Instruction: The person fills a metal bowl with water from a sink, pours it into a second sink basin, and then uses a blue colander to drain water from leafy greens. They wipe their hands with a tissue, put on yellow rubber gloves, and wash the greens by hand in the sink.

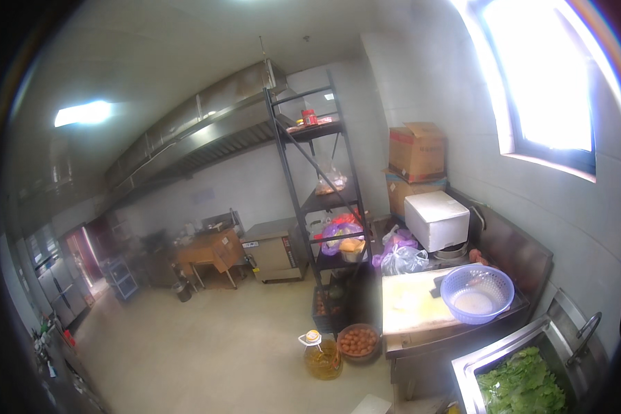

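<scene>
Neither of my hands is in view. At the lower right, leafy green lettuce [522,383] fills the basin of a stainless steel sink [464,365] with a curved faucet [586,334]. Beside the sink, a lavender plastic colander [477,305] rests on the right part of a pale cutting board [411,300]. A dark flat object [437,287], perhaps a cleaver, lies partly behind the colander. Plastic bags [403,260] are bunched at the board's far edge. A white foam box [437,220] sits on top of a round metal pot [451,252].
On the floor stand a jug of yellow oil [323,362] and a basin of eggs [359,341]. A black metal shelf rack [300,196] rises behind them. Cardboard boxes [416,152] are stacked in the corner. Farther back are a steel cabinet [274,253] and a range hood [202,134].
</scene>
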`<state>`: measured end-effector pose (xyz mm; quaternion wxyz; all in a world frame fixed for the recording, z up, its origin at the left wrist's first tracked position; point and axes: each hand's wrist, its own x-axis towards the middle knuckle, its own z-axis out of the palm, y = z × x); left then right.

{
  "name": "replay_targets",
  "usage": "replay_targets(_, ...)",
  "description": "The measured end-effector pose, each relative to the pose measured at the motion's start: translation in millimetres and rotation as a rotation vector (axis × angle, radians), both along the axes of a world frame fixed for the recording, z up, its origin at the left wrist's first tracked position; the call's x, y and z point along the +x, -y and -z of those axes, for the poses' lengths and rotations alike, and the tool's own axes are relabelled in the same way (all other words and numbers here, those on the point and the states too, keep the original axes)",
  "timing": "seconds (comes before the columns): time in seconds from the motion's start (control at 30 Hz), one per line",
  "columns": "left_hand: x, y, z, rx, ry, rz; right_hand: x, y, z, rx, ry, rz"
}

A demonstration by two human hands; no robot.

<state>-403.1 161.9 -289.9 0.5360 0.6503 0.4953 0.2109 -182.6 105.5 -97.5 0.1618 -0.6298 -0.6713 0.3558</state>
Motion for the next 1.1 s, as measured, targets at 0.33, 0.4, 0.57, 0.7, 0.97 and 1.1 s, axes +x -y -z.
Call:
replay_targets(0.33,-12.3,1.6,-6.3,-0.018,0.073,-0.081,1.4,3.9,7.4,0.005,0.005,-0.01)
replay_targets(0.4,-18.5,3.6,-25.7,-0.071,0.121,-0.114,0.9,5.0,8.4,0.01,0.005,-0.012)
replay_targets(0.57,-8.2,15.1,-77.8,-0.064,-0.031,-0.056,0.4,6.1,7.5,-0.003,0.008,-0.016)
replay_targets(0.7,2.6,15.7,-80.5,0.176,-0.109,0.025,0.4,3.0,7.1,-0.023,0.014,-0.018)
replay_targets(0.97,-18.3,6.6,-15.5,-0.108,0.012,0.001,-5.3,-0.2,-0.7,-0.077,0.032,-0.053)
replay_targets(1.1,-30.0,-1.8,-3.1,-0.044,-0.054,-0.189,-12.0,-5.2,-12.0,-0.12,0.084,-0.175)
